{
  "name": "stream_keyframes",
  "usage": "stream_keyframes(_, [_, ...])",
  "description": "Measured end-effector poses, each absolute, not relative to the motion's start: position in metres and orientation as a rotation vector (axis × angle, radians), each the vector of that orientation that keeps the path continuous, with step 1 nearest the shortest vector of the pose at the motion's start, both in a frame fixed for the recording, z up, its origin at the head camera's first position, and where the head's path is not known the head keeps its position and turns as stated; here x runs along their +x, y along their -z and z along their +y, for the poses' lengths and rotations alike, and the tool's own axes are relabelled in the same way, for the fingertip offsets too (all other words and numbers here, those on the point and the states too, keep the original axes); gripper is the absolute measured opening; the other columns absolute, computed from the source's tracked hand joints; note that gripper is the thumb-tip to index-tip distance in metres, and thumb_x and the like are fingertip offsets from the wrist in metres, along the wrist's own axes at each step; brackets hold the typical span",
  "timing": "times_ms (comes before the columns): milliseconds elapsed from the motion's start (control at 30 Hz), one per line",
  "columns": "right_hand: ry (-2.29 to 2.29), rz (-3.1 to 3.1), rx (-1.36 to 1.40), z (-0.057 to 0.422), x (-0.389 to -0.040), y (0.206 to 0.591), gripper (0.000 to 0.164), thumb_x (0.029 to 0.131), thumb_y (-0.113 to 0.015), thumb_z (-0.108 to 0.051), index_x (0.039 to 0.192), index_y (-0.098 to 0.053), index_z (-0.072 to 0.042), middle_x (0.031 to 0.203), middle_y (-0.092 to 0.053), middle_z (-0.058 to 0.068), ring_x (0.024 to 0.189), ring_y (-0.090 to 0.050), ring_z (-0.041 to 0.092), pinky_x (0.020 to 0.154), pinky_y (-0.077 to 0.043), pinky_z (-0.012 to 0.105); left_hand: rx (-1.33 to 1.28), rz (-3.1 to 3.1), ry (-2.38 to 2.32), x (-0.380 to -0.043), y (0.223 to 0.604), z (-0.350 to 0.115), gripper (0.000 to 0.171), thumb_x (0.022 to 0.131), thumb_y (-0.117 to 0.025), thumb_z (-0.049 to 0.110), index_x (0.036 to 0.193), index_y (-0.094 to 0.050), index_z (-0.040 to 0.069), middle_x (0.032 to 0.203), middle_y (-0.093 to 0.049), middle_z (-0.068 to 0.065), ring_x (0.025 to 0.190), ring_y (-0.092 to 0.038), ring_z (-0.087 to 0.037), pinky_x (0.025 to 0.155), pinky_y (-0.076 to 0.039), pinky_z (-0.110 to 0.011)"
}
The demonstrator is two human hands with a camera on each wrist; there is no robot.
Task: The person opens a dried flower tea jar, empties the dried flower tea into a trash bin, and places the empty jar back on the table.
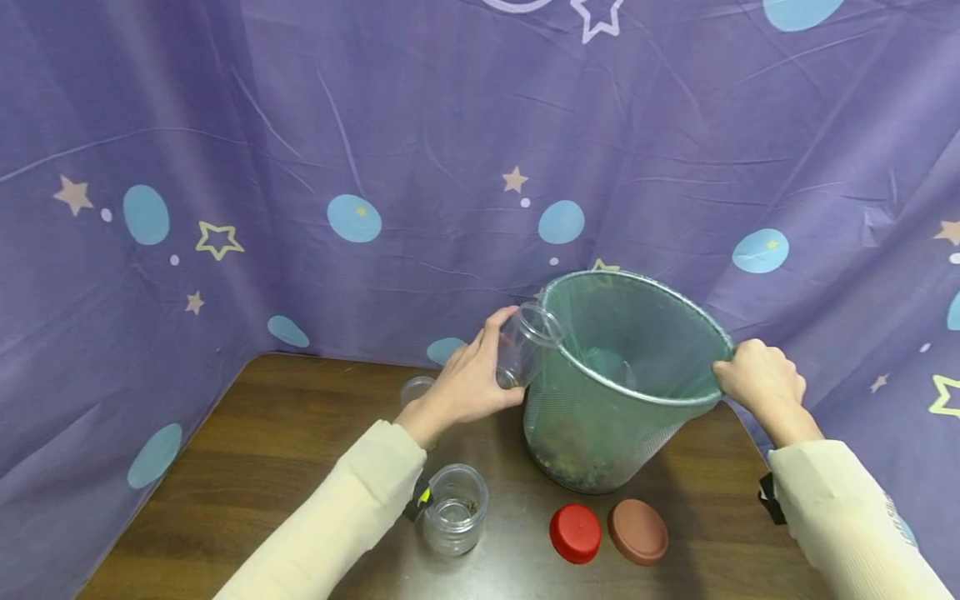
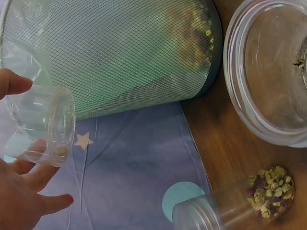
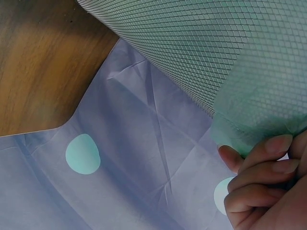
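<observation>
In the head view my left hand (image 1: 468, 379) grips a clear plastic jar (image 1: 521, 354), tilted with its mouth at the rim of a mesh wastebasket (image 1: 592, 442). The left wrist view shows thumb and fingers round this jar (image 2: 43, 124), which has only a few bits near its base. My right hand (image 1: 761, 379) grips the wastebasket's right rim, fingers curled over the edge and the green bag (image 3: 254, 124) lining it. The basket leans on the table, and dried flower bits (image 2: 194, 38) lie at its bottom.
On the wooden table (image 1: 315, 450), an open clear jar (image 1: 455, 508) stands near my left forearm. A red lid (image 1: 576, 533) and a brownish-pink lid (image 1: 637, 532) lie before the basket. Another jar holding dried flowers (image 2: 271, 191) stands behind my left wrist. A purple curtain (image 1: 420, 167) hangs behind.
</observation>
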State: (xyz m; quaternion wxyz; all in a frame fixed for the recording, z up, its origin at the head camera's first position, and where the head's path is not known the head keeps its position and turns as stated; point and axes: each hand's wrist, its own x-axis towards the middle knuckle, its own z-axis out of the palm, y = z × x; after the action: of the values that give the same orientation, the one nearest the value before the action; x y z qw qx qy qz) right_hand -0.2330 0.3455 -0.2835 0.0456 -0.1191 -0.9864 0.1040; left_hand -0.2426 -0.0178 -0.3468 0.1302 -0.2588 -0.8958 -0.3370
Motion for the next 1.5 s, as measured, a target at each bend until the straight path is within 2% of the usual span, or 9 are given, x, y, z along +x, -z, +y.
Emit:
stream_keyframes(167, [-0.320, -3.011, -0.360, 0.344, -0.233, 0.283, 0.033, 0.079, -0.048, -0.022, 0.087, -0.061, 0.008, 0.105, -0.057, 0.042, 0.095, -0.056, 0.062, 0.059, -0.044, 0.055, -0.717, -2.624, 1.059, -0.242, 0.347, -0.015, 0.106, 0.071, -0.078, 0.024, 0.153, -0.011, 0.022, 0.124, -0.062, -0.007, 0.108, -0.061, -0.026, 0.095, -0.046, -0.045])
stream_keyframes(400, [-0.326, -3.008, -0.364, 0.344, -0.233, 0.283, 0.035, 0.079, -0.048, -0.022, 0.089, -0.060, 0.009, 0.106, -0.057, 0.043, 0.095, -0.056, 0.062, 0.059, -0.043, 0.055, -0.655, -2.640, 1.139, -0.242, 0.341, -0.012, 0.098, 0.074, -0.075, 0.028, 0.152, -0.016, 0.027, 0.122, -0.063, -0.009, 0.105, -0.064, -0.031, 0.089, -0.050, -0.046])
stream_keyframes(600, [-0.323, -3.009, -0.389, 0.345, -0.234, 0.283, 0.038, 0.080, -0.048, -0.023, 0.093, -0.059, 0.011, 0.109, -0.055, 0.044, 0.097, -0.055, 0.063, 0.061, -0.043, 0.056, -0.624, -2.650, 1.139, -0.244, 0.332, -0.011, 0.090, 0.076, -0.074, 0.035, 0.149, -0.021, 0.031, 0.122, -0.064, -0.006, 0.105, -0.065, -0.026, 0.087, -0.051, -0.046])
stream_keyframes(767, [-0.323, -3.010, -0.394, 0.346, -0.234, 0.283, 0.039, 0.081, -0.048, -0.023, 0.093, -0.059, 0.012, 0.110, -0.055, 0.044, 0.098, -0.055, 0.063, 0.061, -0.043, 0.056, -0.602, -2.667, 1.188, -0.246, 0.325, -0.008, 0.084, 0.077, -0.073, 0.039, 0.148, -0.027, 0.030, 0.120, -0.066, -0.006, 0.107, -0.064, -0.025, 0.095, -0.048, -0.047])
stream_keyframes(1000, [-0.330, -3.007, -0.394, 0.346, -0.233, 0.283, 0.038, 0.081, -0.048, -0.024, 0.091, -0.059, 0.011, 0.109, -0.055, 0.044, 0.097, -0.055, 0.063, 0.061, -0.043, 0.056, -0.589, -2.672, 1.354, -0.247, 0.319, -0.006, 0.084, 0.079, -0.074, 0.037, 0.149, -0.030, 0.025, 0.128, -0.062, -0.004, 0.123, -0.059, -0.023, 0.100, -0.049, -0.047])
stream_keyframes(1267, [-0.338, -3.022, -0.387, 0.344, -0.233, 0.284, 0.038, 0.082, -0.048, -0.025, 0.092, -0.059, 0.010, 0.110, -0.055, 0.044, 0.098, -0.055, 0.062, 0.062, -0.043, 0.056, -0.519, -2.613, 1.508, -0.246, 0.320, -0.009, 0.083, 0.081, -0.075, 0.036, 0.147, -0.026, 0.021, 0.123, -0.065, -0.005, 0.116, -0.063, -0.023, 0.098, -0.051, -0.045])
stream_keyframes(1500, [-0.335, -3.011, -0.381, 0.344, -0.232, 0.283, 0.035, 0.082, -0.049, -0.025, 0.088, -0.059, 0.009, 0.107, -0.057, 0.043, 0.096, -0.056, 0.062, 0.060, -0.044, 0.056, -0.460, -2.600, 1.625, -0.244, 0.328, -0.017, 0.085, 0.083, -0.075, 0.039, 0.147, -0.024, 0.019, 0.126, -0.065, -0.008, 0.117, -0.065, -0.029, 0.097, -0.053, -0.047])
